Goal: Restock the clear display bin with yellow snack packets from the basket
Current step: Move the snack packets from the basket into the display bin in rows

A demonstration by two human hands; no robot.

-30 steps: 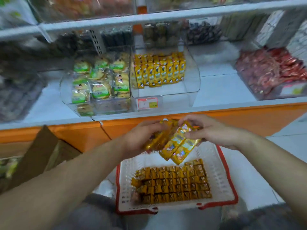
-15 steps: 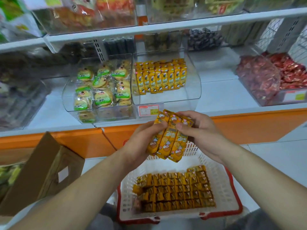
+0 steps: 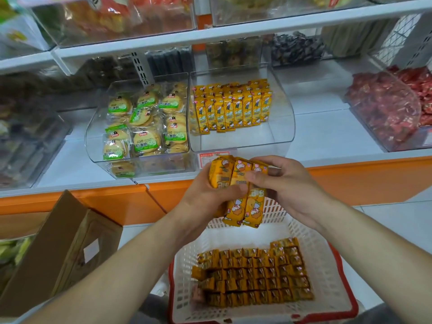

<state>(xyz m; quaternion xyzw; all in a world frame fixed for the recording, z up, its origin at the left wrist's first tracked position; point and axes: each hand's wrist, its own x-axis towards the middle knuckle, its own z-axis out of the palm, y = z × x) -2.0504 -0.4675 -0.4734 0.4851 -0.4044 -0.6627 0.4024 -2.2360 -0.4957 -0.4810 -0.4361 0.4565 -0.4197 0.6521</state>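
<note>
Right now both hands, left hand [image 3: 205, 195] and right hand [image 3: 287, 185], curl their fingers around yellow packets [image 3: 243, 195] above the basket [image 3: 327, 277].

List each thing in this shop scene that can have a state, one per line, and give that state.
Held yellow packets, bunched side by side, in mid-air.
Left hand, gripping that bunch.
Right hand, holding that bunch.
Clear display bin, open-topped, partly filled, front bare.
Bin packets, upright in rows at the back.
White basket, partly filled with packets on end.
Cardboard box, flap open.
</note>
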